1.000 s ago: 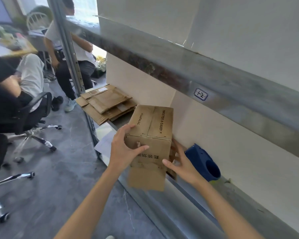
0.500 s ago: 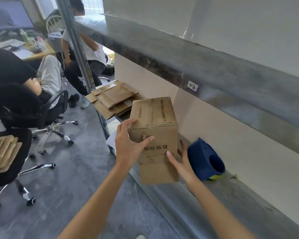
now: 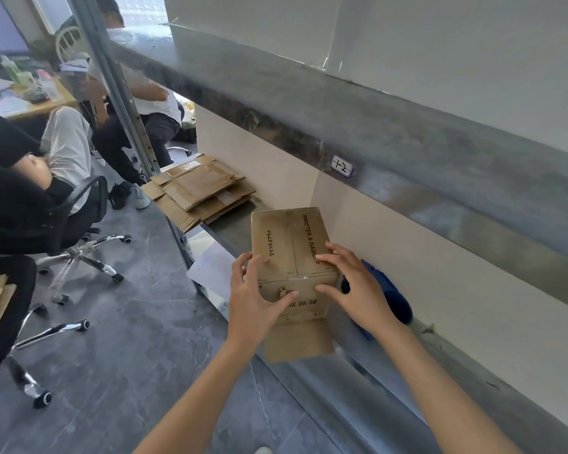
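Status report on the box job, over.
Left hand, right hand both grip cardboard box at its near top edge. Bottom flap hangs loose over shelf edge. Blue plastic tool close behind right hand.

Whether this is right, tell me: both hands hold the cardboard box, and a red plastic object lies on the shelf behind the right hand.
Wrong colour: the head view shows a blue plastic object, not red, on the shelf behind the right hand. That and the left hand hold the cardboard box.
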`<state>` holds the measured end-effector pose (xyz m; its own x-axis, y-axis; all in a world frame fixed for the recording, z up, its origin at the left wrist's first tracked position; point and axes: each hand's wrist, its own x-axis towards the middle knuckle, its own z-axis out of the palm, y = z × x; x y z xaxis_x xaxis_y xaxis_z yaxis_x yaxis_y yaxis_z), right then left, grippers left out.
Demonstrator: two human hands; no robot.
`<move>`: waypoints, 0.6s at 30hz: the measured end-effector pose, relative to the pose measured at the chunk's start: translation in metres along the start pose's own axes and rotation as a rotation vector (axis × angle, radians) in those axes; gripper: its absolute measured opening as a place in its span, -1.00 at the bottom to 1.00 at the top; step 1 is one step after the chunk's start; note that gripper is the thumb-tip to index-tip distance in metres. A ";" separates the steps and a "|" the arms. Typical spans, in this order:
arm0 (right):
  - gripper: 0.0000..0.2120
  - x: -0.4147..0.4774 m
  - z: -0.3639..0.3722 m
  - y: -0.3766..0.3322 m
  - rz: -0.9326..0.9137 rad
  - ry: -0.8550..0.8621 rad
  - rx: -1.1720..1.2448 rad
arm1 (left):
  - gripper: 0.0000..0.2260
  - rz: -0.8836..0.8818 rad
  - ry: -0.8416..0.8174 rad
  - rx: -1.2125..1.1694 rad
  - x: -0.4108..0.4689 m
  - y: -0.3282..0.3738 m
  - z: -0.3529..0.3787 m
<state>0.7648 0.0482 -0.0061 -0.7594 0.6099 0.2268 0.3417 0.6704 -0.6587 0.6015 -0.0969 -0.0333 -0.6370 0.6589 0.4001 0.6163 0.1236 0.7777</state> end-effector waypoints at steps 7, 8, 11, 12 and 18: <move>-0.54 0.003 0.002 0.004 0.034 0.026 0.102 | -0.37 0.035 -0.092 -0.053 -0.002 -0.011 -0.005; -0.54 0.006 -0.001 0.005 0.035 0.027 0.115 | -0.38 0.034 -0.100 -0.068 -0.003 -0.013 -0.004; -0.54 0.013 -0.007 0.008 0.031 0.031 0.092 | -0.43 0.014 -0.094 -0.088 -0.003 -0.011 0.004; -0.55 0.015 -0.007 0.010 0.033 0.034 0.072 | -0.43 0.010 -0.096 -0.087 -0.001 -0.008 0.008; -0.56 0.024 -0.005 0.015 0.035 0.035 -0.013 | -0.44 0.025 -0.147 -0.113 0.018 -0.009 0.012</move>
<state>0.7549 0.0752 -0.0069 -0.7269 0.6474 0.2291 0.3751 0.6537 -0.6572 0.5900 -0.0773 -0.0391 -0.5425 0.7633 0.3508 0.5699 0.0275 0.8213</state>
